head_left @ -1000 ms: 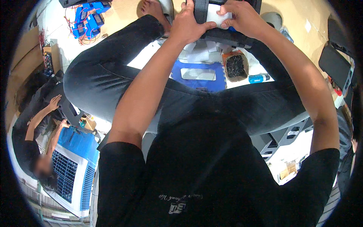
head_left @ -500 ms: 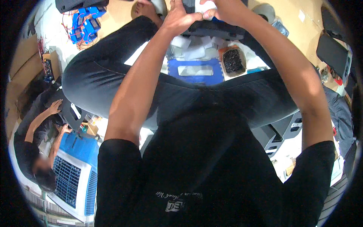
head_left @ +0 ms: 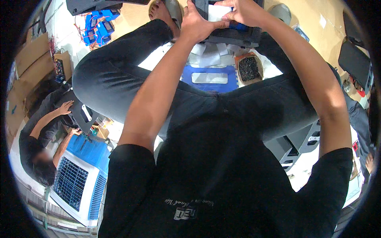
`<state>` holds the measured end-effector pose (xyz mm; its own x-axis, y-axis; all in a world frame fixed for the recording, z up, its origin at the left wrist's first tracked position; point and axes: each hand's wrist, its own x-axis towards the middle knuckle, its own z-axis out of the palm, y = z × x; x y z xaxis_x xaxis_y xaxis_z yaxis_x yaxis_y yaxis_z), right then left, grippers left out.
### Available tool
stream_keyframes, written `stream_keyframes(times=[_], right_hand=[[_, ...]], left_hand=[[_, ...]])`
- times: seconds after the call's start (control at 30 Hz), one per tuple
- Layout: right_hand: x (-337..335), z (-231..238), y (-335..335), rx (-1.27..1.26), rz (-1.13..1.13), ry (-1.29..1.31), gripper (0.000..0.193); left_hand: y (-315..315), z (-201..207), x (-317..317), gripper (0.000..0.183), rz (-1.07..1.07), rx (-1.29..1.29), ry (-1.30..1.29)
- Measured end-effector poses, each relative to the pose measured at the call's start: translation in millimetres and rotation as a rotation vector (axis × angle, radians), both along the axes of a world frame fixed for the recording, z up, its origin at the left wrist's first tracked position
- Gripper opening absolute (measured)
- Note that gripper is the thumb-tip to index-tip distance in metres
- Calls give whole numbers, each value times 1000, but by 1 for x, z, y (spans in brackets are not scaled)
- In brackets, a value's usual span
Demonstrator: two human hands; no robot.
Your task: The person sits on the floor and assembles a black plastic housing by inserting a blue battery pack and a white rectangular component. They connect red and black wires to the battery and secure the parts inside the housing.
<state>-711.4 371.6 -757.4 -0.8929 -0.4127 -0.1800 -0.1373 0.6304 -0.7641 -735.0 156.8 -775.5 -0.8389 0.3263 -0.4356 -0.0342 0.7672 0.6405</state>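
A black plastic case (head_left: 234, 39) sits between my legs at the top of the view. Inside it are a white sheet or pad (head_left: 216, 13) and part of a blue block (head_left: 239, 26). My left hand (head_left: 197, 24) grips the case's left side, its thumb stretched inward along the pad's lower edge. From the right, my right hand (head_left: 247, 14) reaches over the case, with thumb and fingers closed on the white pad's right edge. The top of the case is cut off by the frame.
Blue battery packs (head_left: 99, 29) with red wires lie at upper left, near another black case (head_left: 93, 5). Close to my lap are a box of small black parts (head_left: 249, 68) and a blue panel (head_left: 209, 86). At left, a co-worker (head_left: 37, 133) sits beside an air cooler (head_left: 93, 166).
The view has shifted, showing more of the black case and my hands. My right fingers have moved on the white pad. Another person's hand now shows at the far right edge.
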Motion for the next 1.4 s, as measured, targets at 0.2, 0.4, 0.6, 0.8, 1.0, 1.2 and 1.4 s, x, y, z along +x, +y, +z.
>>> stream_keyframes(times=[0.2,0.4,0.6,0.8,1.0,1.2,1.4], right_hand=[[-5,0,-22,92,-69,33,14],[-14,-16,-43,355,-26,106,13],[-16,-25,-65,214,-176,160,16],[-20,-12,-63,291,-145,166,24],[13,10,-67,258,-468,348,31],[14,28,-38,323,-441,-200,43],[-11,21,-14,136,-58,-246,32]], left_hand=[[-2,7,-2,135,3,74,-1],[-19,-2,-16,120,-14,214,-228],[-27,-25,-14,115,37,67,114],[-35,-18,-23,122,-5,119,-53],[-25,-10,-17,134,-46,276,-158],[-4,-9,-3,144,-43,68,-21],[-8,6,-11,163,-115,80,-96]])
